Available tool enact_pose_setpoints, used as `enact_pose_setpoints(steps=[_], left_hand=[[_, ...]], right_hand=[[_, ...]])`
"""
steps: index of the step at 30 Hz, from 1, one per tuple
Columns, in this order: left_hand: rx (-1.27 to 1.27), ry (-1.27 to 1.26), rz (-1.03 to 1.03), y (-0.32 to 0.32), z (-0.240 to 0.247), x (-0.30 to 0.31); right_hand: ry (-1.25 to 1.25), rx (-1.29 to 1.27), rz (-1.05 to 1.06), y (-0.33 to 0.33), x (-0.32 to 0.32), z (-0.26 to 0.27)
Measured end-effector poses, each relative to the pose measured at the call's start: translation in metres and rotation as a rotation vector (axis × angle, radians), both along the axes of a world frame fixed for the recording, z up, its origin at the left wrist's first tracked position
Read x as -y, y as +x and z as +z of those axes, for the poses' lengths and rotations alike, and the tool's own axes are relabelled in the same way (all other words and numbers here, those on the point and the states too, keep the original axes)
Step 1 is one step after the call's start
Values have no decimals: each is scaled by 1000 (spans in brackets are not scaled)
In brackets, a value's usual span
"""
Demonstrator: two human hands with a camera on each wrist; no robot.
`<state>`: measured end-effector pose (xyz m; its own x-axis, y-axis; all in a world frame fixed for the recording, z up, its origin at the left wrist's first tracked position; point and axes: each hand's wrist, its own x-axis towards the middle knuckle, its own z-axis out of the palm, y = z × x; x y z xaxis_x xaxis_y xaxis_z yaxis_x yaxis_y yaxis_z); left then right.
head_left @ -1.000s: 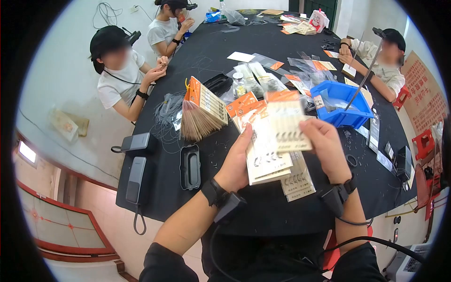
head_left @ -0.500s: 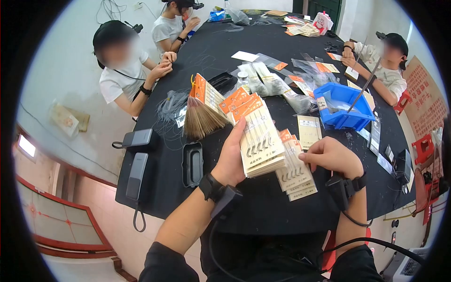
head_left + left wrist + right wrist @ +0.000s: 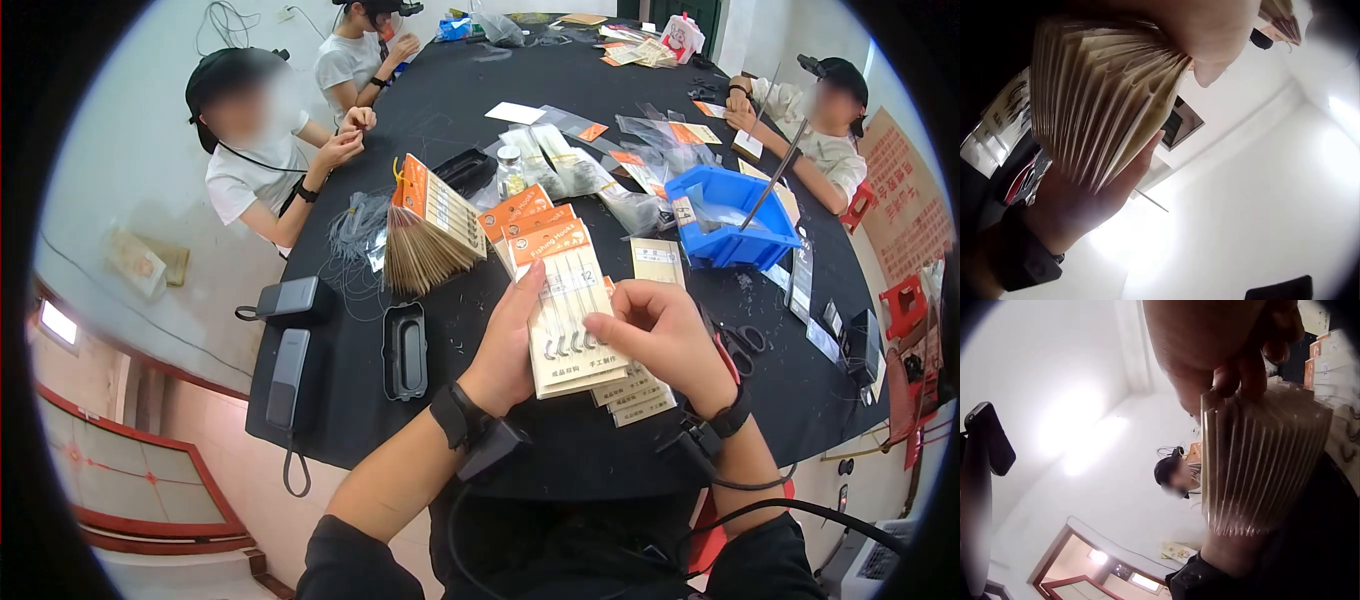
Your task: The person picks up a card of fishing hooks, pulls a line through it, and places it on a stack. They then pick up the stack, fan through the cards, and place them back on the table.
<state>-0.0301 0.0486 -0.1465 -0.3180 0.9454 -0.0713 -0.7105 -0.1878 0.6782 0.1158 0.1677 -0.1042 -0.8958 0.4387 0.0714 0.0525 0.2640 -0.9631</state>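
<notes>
My left hand [image 3: 505, 345] grips a thick stack of fishing hook packets [image 3: 560, 350], its thumb along the front. Each has a beige card; the top one has an orange header and a row of dark hooks. My right hand [image 3: 680, 340] pinches the stack's right edge, thumb on the front packet and fingers curled behind. The many thin edges of the stack [image 3: 1097, 106] fan slightly in the left wrist view. Under the right hand, several loose packets [image 3: 640, 400] lie overlapping on the black table. A beige card [image 3: 657, 260] lies just beyond that hand.
A fanned bundle of packets [image 3: 430, 240] stands to the left, near a black tray [image 3: 405, 350] and two power banks [image 3: 288, 375]. Behind are a small jar [image 3: 510, 168], clear bags and a blue bin [image 3: 735, 225]. Scissors [image 3: 742, 345] lie at right. Three people sit around the table.
My right hand held a packet up beside the stack, then let it go and moved down over the loose packets. Now it is back at the stack's right edge. The left hand keeps its hold.
</notes>
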Motion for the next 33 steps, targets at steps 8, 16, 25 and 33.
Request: enact_pose_setpoints(steps=[8,16,25,33], left_hand=[[126,5,-6,5,11,2],[48,39,99,-13,8,4],[89,78,110,-18,10,4],[43,25,100,-10,0,1]], right_hand=[[-243,-100,-58,-1,-19,-6],[-99,-110,-404,11,-58,-14],[186,612,47,17,-36,14],[-9,16,-23,5,-21,6]])
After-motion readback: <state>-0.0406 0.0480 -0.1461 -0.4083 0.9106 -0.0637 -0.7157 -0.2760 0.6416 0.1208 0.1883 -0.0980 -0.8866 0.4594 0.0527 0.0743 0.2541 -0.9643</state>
